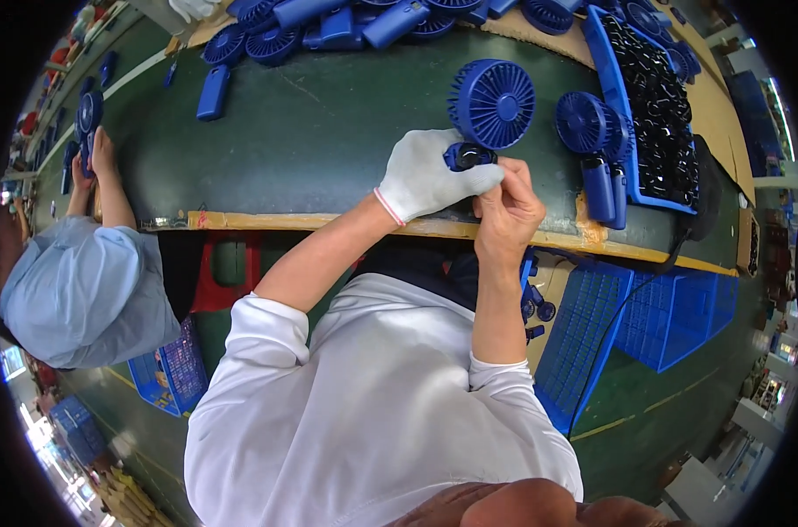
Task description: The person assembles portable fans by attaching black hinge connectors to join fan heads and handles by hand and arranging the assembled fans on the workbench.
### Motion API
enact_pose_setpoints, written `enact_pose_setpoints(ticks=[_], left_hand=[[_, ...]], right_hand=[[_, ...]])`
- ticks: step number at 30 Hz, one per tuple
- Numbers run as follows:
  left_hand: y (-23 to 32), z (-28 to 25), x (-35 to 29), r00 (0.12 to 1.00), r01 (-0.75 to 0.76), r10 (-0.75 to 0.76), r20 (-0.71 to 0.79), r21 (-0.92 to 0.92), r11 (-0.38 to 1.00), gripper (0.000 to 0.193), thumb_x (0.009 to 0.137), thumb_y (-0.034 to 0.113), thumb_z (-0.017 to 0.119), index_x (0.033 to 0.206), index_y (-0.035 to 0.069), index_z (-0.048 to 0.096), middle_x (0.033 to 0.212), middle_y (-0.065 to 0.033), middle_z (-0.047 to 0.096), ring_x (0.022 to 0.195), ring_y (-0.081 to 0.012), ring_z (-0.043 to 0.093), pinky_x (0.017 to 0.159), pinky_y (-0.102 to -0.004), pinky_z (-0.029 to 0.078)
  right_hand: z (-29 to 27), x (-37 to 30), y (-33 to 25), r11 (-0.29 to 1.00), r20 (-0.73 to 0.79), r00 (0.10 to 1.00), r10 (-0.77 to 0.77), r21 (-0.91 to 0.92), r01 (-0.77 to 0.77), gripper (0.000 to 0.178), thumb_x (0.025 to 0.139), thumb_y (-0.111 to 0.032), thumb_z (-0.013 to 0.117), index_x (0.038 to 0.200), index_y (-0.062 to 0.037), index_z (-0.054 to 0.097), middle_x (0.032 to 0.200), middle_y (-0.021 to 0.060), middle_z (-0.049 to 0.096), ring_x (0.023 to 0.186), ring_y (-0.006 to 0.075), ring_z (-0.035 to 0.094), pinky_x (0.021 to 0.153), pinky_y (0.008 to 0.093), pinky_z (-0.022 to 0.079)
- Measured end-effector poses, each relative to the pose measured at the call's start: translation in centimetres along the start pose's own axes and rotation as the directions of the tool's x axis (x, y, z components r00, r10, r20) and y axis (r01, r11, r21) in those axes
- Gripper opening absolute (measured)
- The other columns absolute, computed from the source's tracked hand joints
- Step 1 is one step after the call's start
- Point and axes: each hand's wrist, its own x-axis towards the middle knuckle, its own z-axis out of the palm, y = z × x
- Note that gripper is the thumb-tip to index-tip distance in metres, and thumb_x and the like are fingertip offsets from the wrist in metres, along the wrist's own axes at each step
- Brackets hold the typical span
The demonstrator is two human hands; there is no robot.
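My left hand, in a white glove with a pink-edged cuff, is closed round the handle of a blue handheld fan. The fan's round caged head points away from me, above the bench edge. Its handle end, with a dark part in it, shows between my glove's thumb and fingers. My bare right hand is closed in a pinch at that handle end, touching the gloved thumb. Whatever its fingertips hold is too small to make out. To the right, two more blue fans lie close together on the green bench.
A blue tray of small black parts stands at the right. Many blue fans are heaped along the far side; one handle points toward me. Blue crates stand below the bench edge. At left, a co-worker holds a fan.
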Motion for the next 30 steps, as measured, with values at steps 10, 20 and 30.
enact_pose_setpoints(ticks=[10,20,30], left_hand=[[-0.1,-0.1,0.5,1.0,0.009,-0.009,0.005,0.029,1.0,0.033,0.076,0.032,0.07,0.078,-0.001,0.07,0.066,-0.016,0.065,0.059,-0.0201,0.064,0.058,-0.0317,0.049],[-0.3,1.8,-1.2,0.946,0.252,-0.059,0.317,-0.613,0.748,0.064,0.102,0.052,0.026,0.083,0.0,0.058,0.066,-0.0066,0.061,0.06,-0.0155,0.061,0.057,-0.0311,0.048],[0.6,-3.4,6.0,0.875,-0.319,0.46,-0.151,0.536,0.782,0.029,0.085,0.033,0.066,0.095,0.006,0.068,0.097,-0.0125,0.067,0.092,-0.03,0.063,0.082,-0.0394,0.05]], right_hand=[[-0.3,1.4,0.4,0.999,0.033,0.999,0.032,0.014,-0.033,0.037,0.099,-0.027,0.054,0.105,0.0083,0.064,0.104,0.0105,0.059,0.072,0.0136,0.055,0.066,0.0269,0.047],[0.4,1.7,-2.5,0.959,-0.023,0.964,0.266,-0.093,-0.266,0.034,0.08,-0.019,0.073,0.107,0.0011,0.064,0.087,0.0076,0.066,0.052,0.0092,0.057,0.034,0.0206,0.037],[-3.8,5.5,-8.0,0.527,0.17,0.971,-0.167,-0.817,0.233,0.031,0.066,-0.021,0.081,0.084,0.0,0.068,0.082,0.0142,0.063,0.076,0.034,0.065,0.068,0.0405,0.052]])
